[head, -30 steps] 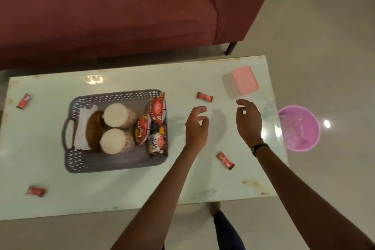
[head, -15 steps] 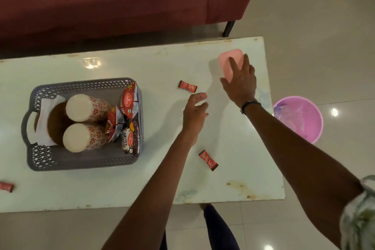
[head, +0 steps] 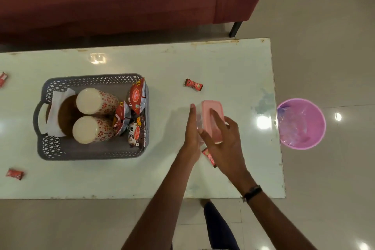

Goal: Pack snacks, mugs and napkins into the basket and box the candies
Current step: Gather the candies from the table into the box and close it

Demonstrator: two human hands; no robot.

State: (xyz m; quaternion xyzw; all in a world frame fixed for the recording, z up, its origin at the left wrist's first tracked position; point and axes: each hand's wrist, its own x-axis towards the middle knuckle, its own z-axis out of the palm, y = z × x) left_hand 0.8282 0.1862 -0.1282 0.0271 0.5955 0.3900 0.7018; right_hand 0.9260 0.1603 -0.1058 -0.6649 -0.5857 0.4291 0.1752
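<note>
Head view: the pink box (head: 212, 119), moments ago at the worktop's (head: 233, 67) far right corner, is now clasped between the left hand (head: 192, 128) and right hand (head: 223, 144) nearer the front edge. Boxing the loose candies (head: 193, 84) can begin.

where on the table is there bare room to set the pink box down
Bare patches: between the basket and the left hand; the far strip behind the basket; the right end beyond the pink box. Crowded: under the right hand, where a candy lies, and the left end with loose candies.
</note>
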